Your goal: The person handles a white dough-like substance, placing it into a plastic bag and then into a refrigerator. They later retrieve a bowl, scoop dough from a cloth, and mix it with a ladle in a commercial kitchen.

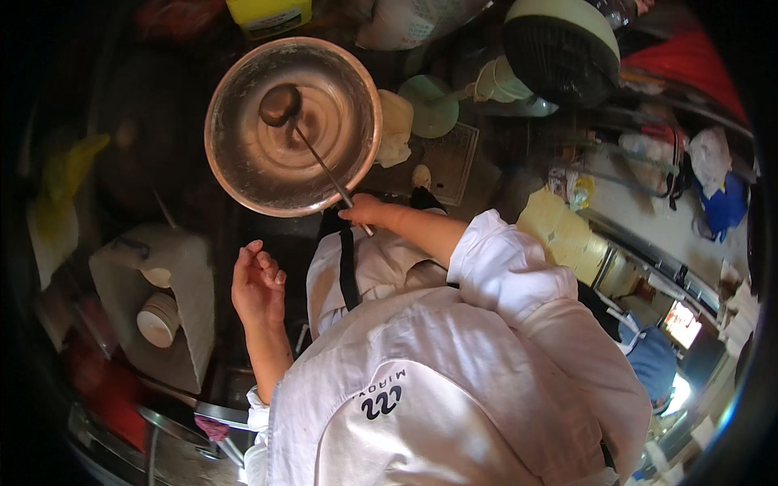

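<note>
In my right hand is the handle of a long metal ladle, gripped near its end. The ladle's rounded bowl hangs over the inside of a wide metal basin; whether it touches the bottom I cannot tell. Dull pale marks cover the basin's inner wall, and the bottom shows ring-shaped ridges. My left hand is raised at the left, palm up, fingers loosely curled and nothing visible in them. It is apart from the basin and nearest to an open box with stacked paper bowls inside.
Beyond the basin are a yellow container, a printed sack and a dark, pale-rimmed round appliance. A green round vessel stands near a floor drain grate. On the right, a person in blue is partly visible behind my arm.
</note>
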Tool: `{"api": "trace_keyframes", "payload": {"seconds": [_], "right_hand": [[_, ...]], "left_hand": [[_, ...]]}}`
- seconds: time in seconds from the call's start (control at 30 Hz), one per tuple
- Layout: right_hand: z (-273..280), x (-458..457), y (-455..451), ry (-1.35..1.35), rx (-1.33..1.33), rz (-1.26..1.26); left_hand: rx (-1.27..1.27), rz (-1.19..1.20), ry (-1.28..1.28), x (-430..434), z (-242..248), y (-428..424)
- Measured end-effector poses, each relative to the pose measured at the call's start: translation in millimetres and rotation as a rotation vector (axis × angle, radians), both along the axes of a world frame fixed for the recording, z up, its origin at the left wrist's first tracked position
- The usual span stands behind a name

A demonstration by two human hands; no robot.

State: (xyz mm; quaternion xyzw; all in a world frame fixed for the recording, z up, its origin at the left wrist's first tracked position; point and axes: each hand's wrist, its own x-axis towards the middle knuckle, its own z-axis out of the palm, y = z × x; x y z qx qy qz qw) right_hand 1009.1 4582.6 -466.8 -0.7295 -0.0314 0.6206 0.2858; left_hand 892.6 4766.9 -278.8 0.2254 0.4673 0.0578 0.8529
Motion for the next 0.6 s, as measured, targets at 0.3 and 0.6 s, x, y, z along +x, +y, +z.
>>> {"api": "trace_keyframes", "payload": {"seconds": [0.3, 0.6], "right_hand": [[-26.4, 57.8, -64.8, -0.11, 0.352, 0.424], [-47.3, 163.9, -217.8, 0.106, -0.205, -0.014]], "left_hand": [[0.301, 0.206, 0.007, 41.7, 9.7, -134.0], [0.101, 0.123, 0.06, 78.4, -1.0, -275.5]]}}
